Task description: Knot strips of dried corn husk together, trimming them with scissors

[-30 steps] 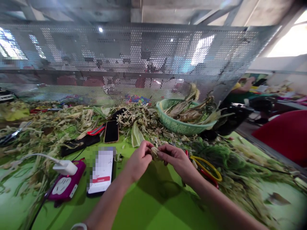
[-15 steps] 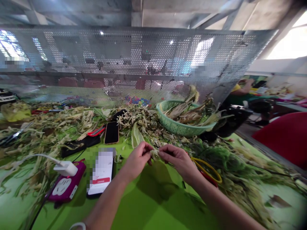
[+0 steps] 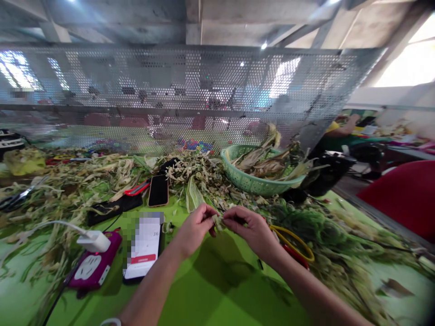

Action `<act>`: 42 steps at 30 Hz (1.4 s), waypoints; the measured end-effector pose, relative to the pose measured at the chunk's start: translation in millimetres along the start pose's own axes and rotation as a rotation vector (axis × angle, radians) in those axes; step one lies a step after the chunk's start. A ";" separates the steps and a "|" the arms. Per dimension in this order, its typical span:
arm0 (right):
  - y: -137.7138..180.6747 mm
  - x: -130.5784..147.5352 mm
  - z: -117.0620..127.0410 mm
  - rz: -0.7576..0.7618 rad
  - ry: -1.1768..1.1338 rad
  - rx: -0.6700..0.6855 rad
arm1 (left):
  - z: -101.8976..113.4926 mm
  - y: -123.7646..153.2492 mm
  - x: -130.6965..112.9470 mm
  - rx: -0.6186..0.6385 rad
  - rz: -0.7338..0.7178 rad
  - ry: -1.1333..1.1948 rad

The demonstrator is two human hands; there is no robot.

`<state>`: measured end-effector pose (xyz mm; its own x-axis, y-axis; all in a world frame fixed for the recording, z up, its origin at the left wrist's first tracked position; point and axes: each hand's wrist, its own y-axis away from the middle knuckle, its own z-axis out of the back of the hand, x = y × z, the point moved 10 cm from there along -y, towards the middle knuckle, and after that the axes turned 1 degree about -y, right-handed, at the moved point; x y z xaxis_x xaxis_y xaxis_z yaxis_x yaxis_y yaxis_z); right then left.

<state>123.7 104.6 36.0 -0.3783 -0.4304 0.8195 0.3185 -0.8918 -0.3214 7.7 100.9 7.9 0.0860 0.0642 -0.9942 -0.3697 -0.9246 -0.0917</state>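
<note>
Between my two hands, above the green tabletop [image 3: 204, 294], is a small pale piece of corn husk [image 3: 218, 222]. My left hand [image 3: 199, 226] pinches it from the left with thumb and fingers. From the right, my right hand [image 3: 248, 226] has its thumb and forefinger closed on the other edge of the piece. The fingertips cover part of it. Just behind my left hand lies a long pale green husk leaf [image 3: 194, 194]. To the right of my right hand are yellow-handled pliers or scissors [image 3: 295, 240], partly hidden by my forearm.
A lit phone [image 3: 144, 249], a dark phone [image 3: 158, 190] and a purple power strip [image 3: 93, 262] lie left. Behind stand a green basket [image 3: 238, 174] of dry husks and a perforated metal screen [image 3: 170, 90]. Scissors [image 3: 23, 194], a red cutter [image 3: 137, 187] and green fibres [image 3: 306, 222] lie among scraps.
My fingers have shifted slightly on the small husk piece, which now shows a little more between them. The view has tilted up slightly; the other things stay put.
</note>
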 end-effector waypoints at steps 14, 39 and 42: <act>2.9 -2.7 -1.6 -0.007 0.137 -0.017 | 2.4 1.4 8.5 -0.053 0.059 -0.088; 6.7 7.1 -11.3 -0.026 0.153 0.016 | 7.2 2.0 8.4 -0.142 0.004 -0.216; 6.8 2.1 -13.6 -0.050 0.141 0.031 | 9.0 1.1 10.0 -0.167 -0.009 -0.169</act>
<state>113.3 95.7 29.0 -0.5116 -0.4032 0.7587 0.3219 -0.9087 -0.2658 -0.2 103.8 -2.7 -0.0727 0.1214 -0.9899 -0.2104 -0.9721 -0.1037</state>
